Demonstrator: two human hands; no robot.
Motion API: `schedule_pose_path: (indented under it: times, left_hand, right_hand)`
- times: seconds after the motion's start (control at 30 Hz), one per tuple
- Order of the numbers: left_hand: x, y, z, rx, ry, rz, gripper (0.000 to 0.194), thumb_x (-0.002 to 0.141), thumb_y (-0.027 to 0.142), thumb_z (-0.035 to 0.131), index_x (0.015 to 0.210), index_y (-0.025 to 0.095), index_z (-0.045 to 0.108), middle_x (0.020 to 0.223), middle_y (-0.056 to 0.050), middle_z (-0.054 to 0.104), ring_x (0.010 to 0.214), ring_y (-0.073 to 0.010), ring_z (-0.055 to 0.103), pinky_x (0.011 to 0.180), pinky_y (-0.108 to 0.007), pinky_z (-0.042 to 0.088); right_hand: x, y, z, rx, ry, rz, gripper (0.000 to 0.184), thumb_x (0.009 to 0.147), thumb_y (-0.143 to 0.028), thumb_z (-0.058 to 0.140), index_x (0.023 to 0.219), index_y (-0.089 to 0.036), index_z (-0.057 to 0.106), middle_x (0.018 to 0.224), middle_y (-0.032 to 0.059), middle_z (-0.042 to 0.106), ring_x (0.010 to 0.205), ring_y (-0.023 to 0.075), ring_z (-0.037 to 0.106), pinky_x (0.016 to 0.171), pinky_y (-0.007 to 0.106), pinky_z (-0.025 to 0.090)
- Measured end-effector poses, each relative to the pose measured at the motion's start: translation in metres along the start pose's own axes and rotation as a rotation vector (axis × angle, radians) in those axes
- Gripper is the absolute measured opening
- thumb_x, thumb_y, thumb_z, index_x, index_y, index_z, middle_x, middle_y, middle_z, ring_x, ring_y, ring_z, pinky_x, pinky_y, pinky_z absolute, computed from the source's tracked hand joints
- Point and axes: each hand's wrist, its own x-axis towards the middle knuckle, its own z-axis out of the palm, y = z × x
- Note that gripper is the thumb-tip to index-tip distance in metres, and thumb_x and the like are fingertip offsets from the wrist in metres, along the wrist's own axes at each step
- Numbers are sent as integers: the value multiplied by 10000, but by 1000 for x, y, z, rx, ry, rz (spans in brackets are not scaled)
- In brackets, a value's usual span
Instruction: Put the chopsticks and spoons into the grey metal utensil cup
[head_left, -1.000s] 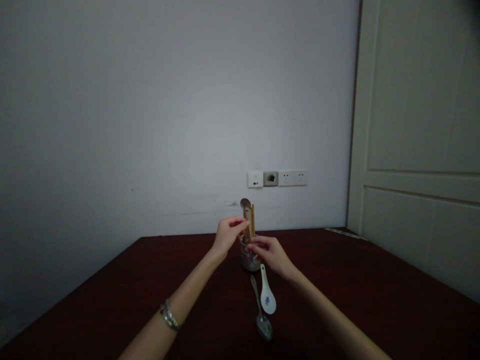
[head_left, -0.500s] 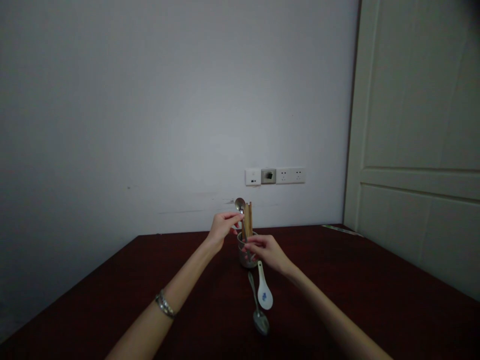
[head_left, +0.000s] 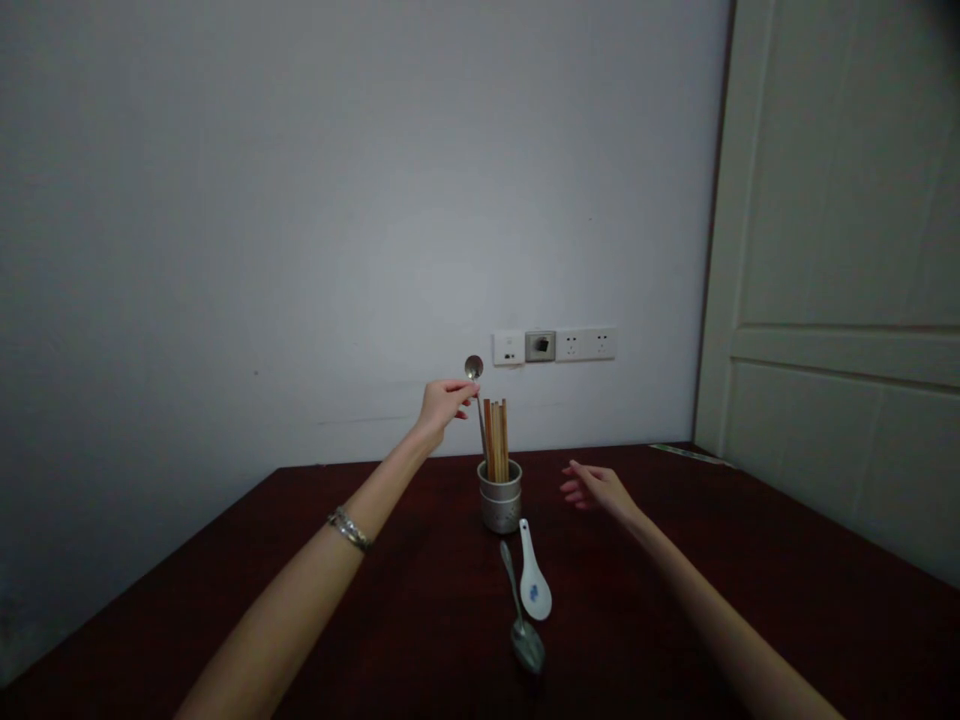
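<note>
My left hand pinches a long-handled metal spoon just below its bowl, which points up. The spoon's handle slants down towards a grey metal cup, its lower end hidden at the rim. Several wooden chopsticks stand upright in that cup. To the right of the cup, my right hand hovers above the table with fingers apart and holds nothing. In front of the cup lie a white ceramic spoon with a blue mark and a metal spoon, side by side.
The dark red table reaches back to a pale wall. Wall sockets sit above its far edge. A cream door panel borders the right side. A thin flat strip lies at the back right corner.
My left hand has risen with the long-handled spoon, drawing it higher. My right hand has moved away from the cup to the right and opened. The view has shifted slightly.
</note>
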Motion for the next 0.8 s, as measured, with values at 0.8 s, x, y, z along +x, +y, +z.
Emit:
schedule_pose_path:
  times: [0.8]
  left_hand:
    - [2, -95, 21, 183, 68, -141, 184, 625, 249, 624, 696, 88, 677, 653, -70, 630, 521, -88, 497, 379, -152, 369]
  right_hand:
    - [6, 54, -13, -33, 115, -88, 295, 709, -406, 562, 698, -113, 599, 549, 29, 602, 454, 91, 547, 432, 187, 454]
